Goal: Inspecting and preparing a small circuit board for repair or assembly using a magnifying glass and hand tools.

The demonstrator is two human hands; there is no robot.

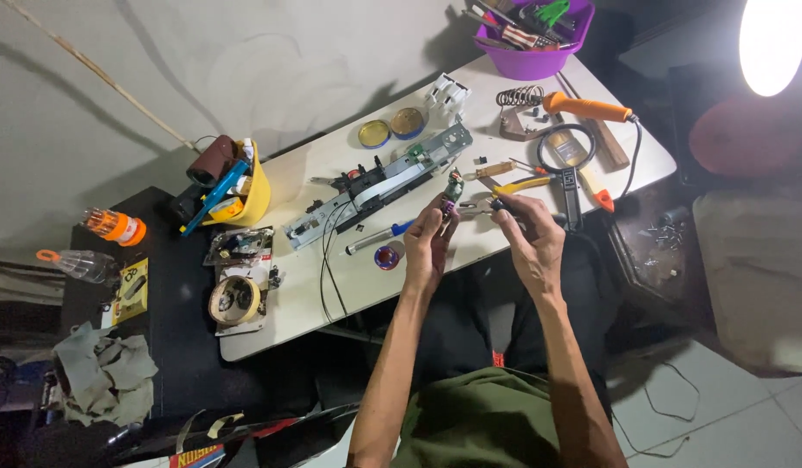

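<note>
My left hand pinches a small dark electronic part with a purple bit at its lower end, held upright over the front of the white table. My right hand grips pliers with yellow handles; their metal jaws point left and meet the small part. Both hands hover just above the table edge. A long metal drive mechanism with a white ribbon cable lies just behind my left hand.
A screwdriver with a blue handle and a solder spool lie by my left hand. An orange soldering iron, a magnifier, a purple bowl of tools, two round tins, a yellow tub and a tape roll surround them.
</note>
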